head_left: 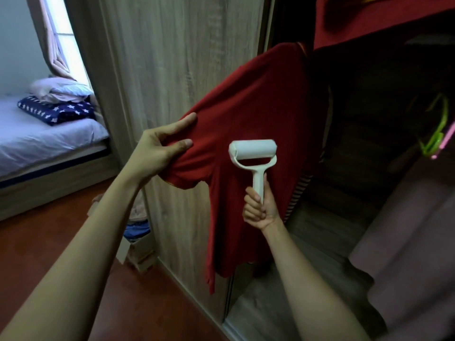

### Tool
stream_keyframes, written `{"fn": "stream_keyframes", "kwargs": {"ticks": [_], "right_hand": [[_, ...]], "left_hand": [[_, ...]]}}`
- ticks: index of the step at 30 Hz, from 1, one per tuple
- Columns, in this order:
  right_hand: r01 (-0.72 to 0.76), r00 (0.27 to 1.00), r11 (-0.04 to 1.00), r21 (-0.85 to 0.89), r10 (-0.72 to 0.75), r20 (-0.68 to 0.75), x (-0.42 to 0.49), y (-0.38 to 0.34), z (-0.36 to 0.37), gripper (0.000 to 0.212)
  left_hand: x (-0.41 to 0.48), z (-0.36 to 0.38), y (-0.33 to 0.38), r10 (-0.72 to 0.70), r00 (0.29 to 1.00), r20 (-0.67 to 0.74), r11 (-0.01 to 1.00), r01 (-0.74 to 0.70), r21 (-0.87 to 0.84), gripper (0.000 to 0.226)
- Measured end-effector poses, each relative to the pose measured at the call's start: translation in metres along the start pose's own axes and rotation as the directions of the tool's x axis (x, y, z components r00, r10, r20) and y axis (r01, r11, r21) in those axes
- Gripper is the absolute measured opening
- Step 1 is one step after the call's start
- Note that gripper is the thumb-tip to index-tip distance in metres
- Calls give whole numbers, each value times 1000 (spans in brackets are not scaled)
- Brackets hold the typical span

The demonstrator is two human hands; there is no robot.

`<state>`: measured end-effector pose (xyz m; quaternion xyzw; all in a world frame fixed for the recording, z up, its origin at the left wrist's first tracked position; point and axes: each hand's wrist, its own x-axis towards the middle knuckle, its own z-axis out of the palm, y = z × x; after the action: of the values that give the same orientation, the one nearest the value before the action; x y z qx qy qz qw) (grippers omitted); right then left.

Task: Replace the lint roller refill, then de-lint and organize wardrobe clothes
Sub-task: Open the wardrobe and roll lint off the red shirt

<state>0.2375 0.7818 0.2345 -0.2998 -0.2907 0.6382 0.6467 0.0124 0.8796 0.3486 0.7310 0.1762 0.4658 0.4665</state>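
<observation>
A red shirt (258, 114) hangs at the open wardrobe's edge, pulled out to the left. My left hand (160, 151) pinches its sleeve between thumb and fingers and stretches it sideways. My right hand (258, 207) is closed around the handle of a white lint roller (253, 153). The roller's white cylinder lies flat against the shirt's chest, just right of the held sleeve. A striped garment (298, 193) peeks out behind the red shirt.
The wooden wardrobe door (172, 70) stands behind the shirt. Dark clothes and a green hanger (435, 129) hang inside at right, above a mauve fabric pile (406, 242). A bed (44, 141) with folded bedding is at left. A box of clothes (138, 242) sits on the floor.
</observation>
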Motion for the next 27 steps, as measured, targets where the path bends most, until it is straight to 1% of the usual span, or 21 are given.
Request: {"fn": "stream_keyframes", "kwargs": {"ticks": [2,4,7,9,14,16,19,20,23,27], "right_hand": [[-71,975,986,151,36,221,8,-1,-5,54],[-70,947,983,169,12,321,20,-19,3,55],[-24,918,993,113,-23,395,32,-58,30,54],[-12,903,995,98,-31,429,33,-66,31,54],[-128,850,970,206,0,527,10,-39,-13,59],[-95,875,973,211,-19,483,-5,-34,-31,61],[7,956,991,136,-47,289,-29,-33,-47,60],[38,973,993,114,-63,222,-36,-34,-52,59],[117,989,990,79,-123,81,-56,-32,-65,59],[197,978,979,54,-193,-72,-96,-24,-81,58]], "left_hand": [[0,3,-1,22,1000,3,1000,-22,12,49],[0,6,-3,39,999,5,999,-39,10,49],[0,6,-3,48,999,7,999,-48,23,49],[1,6,-3,50,999,9,998,-50,44,49],[-11,27,-8,65,998,5,996,-65,66,51],[-17,41,-17,61,998,2,997,-61,50,49],[-23,61,-38,38,999,13,999,-38,19,48],[-25,67,-45,27,999,30,1000,-27,10,49],[-32,88,-64,1,995,97,1000,-1,3,49],[-46,113,-83,-65,981,183,998,68,-6,43]]}}
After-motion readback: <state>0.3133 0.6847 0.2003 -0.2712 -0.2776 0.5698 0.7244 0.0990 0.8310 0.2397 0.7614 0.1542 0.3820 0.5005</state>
